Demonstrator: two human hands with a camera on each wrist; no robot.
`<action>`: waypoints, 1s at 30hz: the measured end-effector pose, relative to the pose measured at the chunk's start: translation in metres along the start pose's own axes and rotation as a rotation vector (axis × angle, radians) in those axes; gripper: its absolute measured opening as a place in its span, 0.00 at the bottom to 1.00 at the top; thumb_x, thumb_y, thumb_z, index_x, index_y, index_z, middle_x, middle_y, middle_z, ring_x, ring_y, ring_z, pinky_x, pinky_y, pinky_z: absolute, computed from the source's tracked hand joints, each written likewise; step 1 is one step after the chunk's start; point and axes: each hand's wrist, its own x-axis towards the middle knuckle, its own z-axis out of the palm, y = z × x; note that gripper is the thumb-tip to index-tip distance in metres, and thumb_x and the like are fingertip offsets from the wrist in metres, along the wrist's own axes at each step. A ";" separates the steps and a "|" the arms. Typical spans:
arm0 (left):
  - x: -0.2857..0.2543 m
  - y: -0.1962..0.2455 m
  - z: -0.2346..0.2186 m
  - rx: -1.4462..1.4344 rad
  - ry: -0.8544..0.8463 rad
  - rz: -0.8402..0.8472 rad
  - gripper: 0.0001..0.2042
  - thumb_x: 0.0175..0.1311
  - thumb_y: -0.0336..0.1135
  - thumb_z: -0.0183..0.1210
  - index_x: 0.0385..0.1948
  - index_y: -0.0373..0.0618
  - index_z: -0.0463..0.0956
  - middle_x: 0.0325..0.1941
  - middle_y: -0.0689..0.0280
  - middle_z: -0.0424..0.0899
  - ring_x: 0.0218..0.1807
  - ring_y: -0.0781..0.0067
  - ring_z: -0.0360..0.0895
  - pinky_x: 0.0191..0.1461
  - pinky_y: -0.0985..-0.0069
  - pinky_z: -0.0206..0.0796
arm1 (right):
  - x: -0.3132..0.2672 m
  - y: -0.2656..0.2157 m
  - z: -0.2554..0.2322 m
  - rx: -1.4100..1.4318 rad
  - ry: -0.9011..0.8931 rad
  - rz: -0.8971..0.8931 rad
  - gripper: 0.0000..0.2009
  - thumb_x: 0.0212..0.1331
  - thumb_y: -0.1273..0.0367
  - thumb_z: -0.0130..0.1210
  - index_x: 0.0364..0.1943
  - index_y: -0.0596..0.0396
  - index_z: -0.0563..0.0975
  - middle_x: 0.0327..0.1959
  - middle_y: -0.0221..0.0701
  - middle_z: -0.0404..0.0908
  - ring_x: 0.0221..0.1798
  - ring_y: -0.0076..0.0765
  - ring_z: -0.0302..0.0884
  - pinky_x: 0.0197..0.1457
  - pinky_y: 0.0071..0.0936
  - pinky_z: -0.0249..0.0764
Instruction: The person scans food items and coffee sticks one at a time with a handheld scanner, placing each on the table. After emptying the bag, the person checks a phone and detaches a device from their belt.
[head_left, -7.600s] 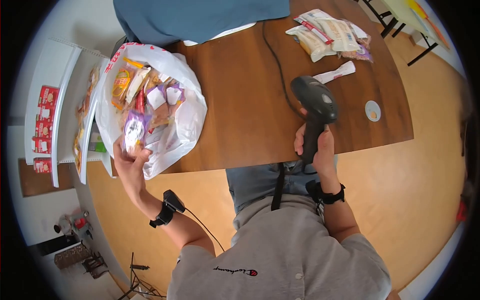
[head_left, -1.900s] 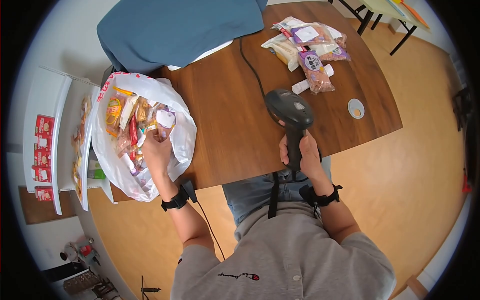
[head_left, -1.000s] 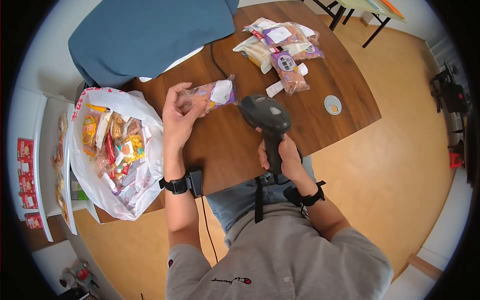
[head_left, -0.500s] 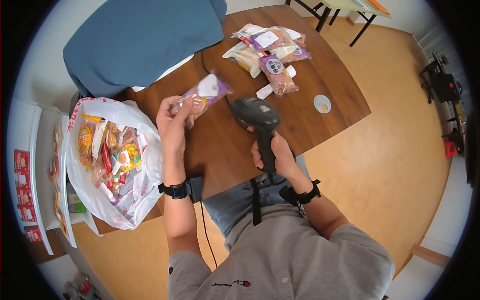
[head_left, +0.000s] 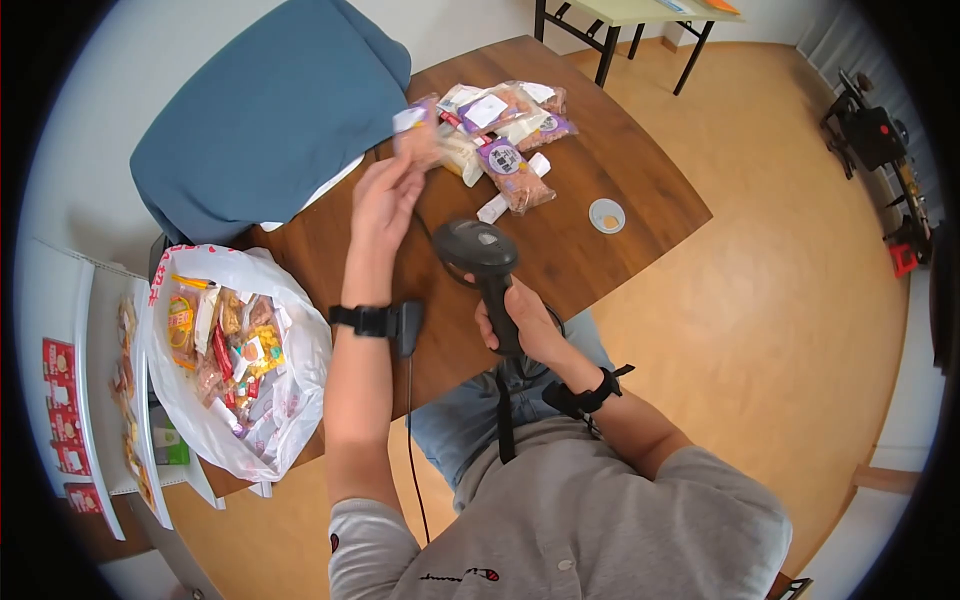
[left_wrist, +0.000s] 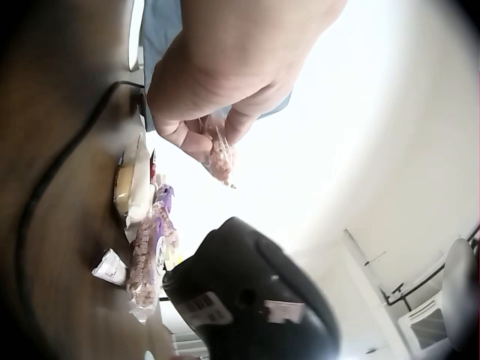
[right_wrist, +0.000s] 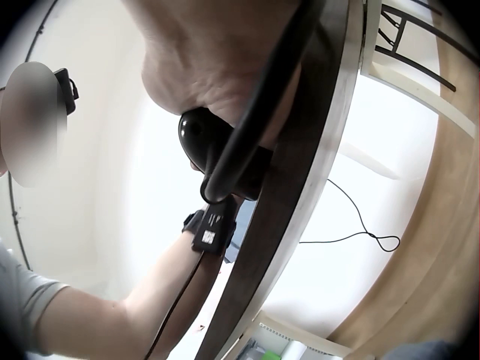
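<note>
My left hand pinches a clear and purple snack packet, blurred in the head view, at the left edge of a pile of packaged snacks. In the left wrist view, thumb and fingers grip the end of the packet, which points away from the hand. My right hand is wrapped round the handle of a black barcode scanner above the table's near side. The scanner's head looms in the left wrist view. A white plastic bag full of snack packets stands at left.
A blue cloth covers something at the table's back left. The scanner's black cable runs across the wooden table. A small round white disc lies to the right. White shelves with red boxes stand beyond the bag.
My left hand reached into the bag, brought out the packet, held it before the scanner, then carried it forward to the pile. The pile has grown. The right hand keeps holding the scanner.
</note>
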 end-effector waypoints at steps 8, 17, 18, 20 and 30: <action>-0.004 -0.022 0.030 0.549 -0.121 -0.081 0.14 0.70 0.45 0.58 0.46 0.44 0.79 0.44 0.70 0.83 0.45 0.81 0.78 0.42 0.83 0.66 | -0.008 -0.001 0.000 0.027 0.011 0.003 0.34 0.69 0.41 0.38 0.64 0.57 0.63 0.26 0.29 0.72 0.24 0.20 0.69 0.30 0.18 0.67; -0.106 0.053 -0.053 0.810 0.065 0.414 0.10 0.66 0.32 0.60 0.45 0.39 0.80 0.40 0.65 0.86 0.41 0.78 0.82 0.44 0.81 0.71 | -0.004 0.009 -0.001 0.030 0.049 0.016 0.37 0.68 0.39 0.38 0.65 0.59 0.62 0.25 0.31 0.72 0.22 0.23 0.69 0.28 0.21 0.67; -0.121 0.069 -0.072 0.872 0.166 0.442 0.09 0.66 0.31 0.60 0.45 0.40 0.80 0.39 0.65 0.86 0.40 0.77 0.83 0.42 0.81 0.71 | -0.004 0.007 0.000 0.038 0.064 0.009 0.37 0.68 0.39 0.38 0.65 0.60 0.62 0.25 0.31 0.72 0.22 0.23 0.69 0.28 0.22 0.67; -0.148 0.099 -0.121 1.024 0.457 0.539 0.08 0.66 0.32 0.59 0.43 0.40 0.81 0.35 0.66 0.86 0.37 0.78 0.83 0.42 0.81 0.70 | -0.002 0.007 0.001 0.037 0.070 0.022 0.37 0.68 0.39 0.38 0.65 0.60 0.63 0.25 0.31 0.72 0.22 0.24 0.69 0.28 0.22 0.67; -0.193 0.180 -0.241 1.879 1.016 0.276 0.17 0.55 0.41 0.66 0.39 0.37 0.81 0.35 0.54 0.87 0.40 0.55 0.85 0.46 0.65 0.74 | 0.003 0.008 0.000 0.036 0.092 0.016 0.38 0.68 0.39 0.39 0.65 0.61 0.63 0.25 0.31 0.72 0.22 0.24 0.69 0.27 0.23 0.67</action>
